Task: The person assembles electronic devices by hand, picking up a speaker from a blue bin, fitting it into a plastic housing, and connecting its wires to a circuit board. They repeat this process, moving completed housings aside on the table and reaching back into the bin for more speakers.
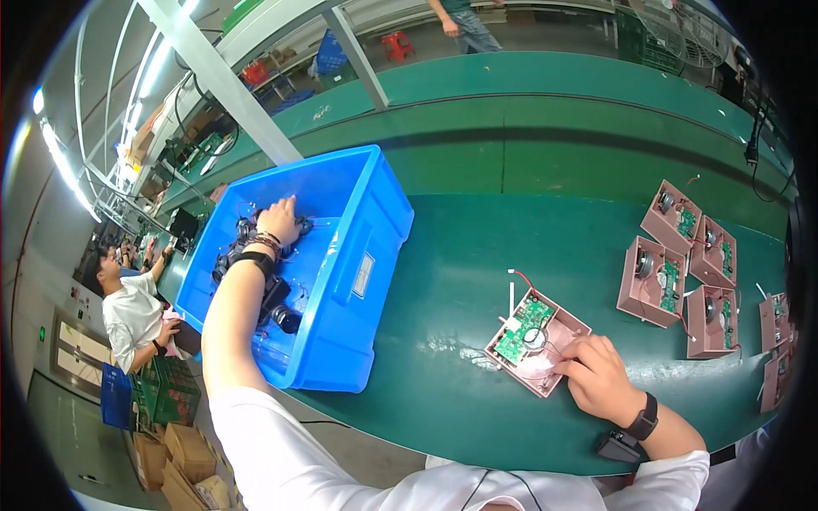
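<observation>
My left hand (pixel 279 223) reaches deep into a blue plastic bin (pixel 394 200), fingers curled down among several small black round parts with thin wires, which look like speakers (pixel 285 318). What those fingers hold, if anything, is hidden. On the green bench, my right hand (pixel 596 375) has thumb and fingers closed at the near right edge of a pink plastic housing (pixel 545 386). Inside that housing sit a green circuit board (pixel 514 339), a small round part (pixel 534 339) and thin wires. A red wire (pixel 522 278) with a white plug sticks out at its far end.
Several similar pink housings (pixel 641 294) with boards and speakers stand at the right. A black block-shaped object (pixel 619 445) lies by my right wrist. A raised green ledge (pixel 477 153) runs behind the bench (pixel 452 255). A co-worker (pixel 132 315) is at far left.
</observation>
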`<action>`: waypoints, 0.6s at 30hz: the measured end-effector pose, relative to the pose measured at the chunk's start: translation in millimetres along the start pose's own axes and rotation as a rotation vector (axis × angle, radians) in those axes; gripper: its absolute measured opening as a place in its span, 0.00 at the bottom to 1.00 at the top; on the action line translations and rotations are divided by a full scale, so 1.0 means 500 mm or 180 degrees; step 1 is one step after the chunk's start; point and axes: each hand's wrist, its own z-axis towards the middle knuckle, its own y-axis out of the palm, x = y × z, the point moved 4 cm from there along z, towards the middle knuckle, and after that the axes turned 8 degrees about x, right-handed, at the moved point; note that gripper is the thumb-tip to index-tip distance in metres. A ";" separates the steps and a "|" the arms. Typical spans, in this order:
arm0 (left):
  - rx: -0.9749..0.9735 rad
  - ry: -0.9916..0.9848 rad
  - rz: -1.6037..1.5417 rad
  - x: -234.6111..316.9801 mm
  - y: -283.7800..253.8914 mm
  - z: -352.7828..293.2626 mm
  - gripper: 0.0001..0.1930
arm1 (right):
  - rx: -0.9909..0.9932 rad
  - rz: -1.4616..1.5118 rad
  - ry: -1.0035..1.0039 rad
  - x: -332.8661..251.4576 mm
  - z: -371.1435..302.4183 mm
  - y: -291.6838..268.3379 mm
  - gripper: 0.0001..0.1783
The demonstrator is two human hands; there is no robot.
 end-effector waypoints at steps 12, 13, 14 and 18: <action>-0.0558 -0.0326 -0.0136 -0.015 0.032 -0.036 0.34 | -0.0147 0.0099 0.0276 0.006 -0.020 0.001 0.14; -0.0637 -0.0008 0.0060 0.008 0.028 -0.032 0.31 | -0.0153 0.0133 0.0202 0.009 -0.022 0.004 0.14; -0.0695 0.0336 0.0240 0.037 0.032 -0.029 0.29 | -0.0165 0.0137 0.0151 0.013 -0.024 0.003 0.14; 0.0764 0.1334 0.0648 -0.003 0.085 -0.058 0.16 | -0.0150 0.0265 -0.0011 0.011 -0.020 0.006 0.14</action>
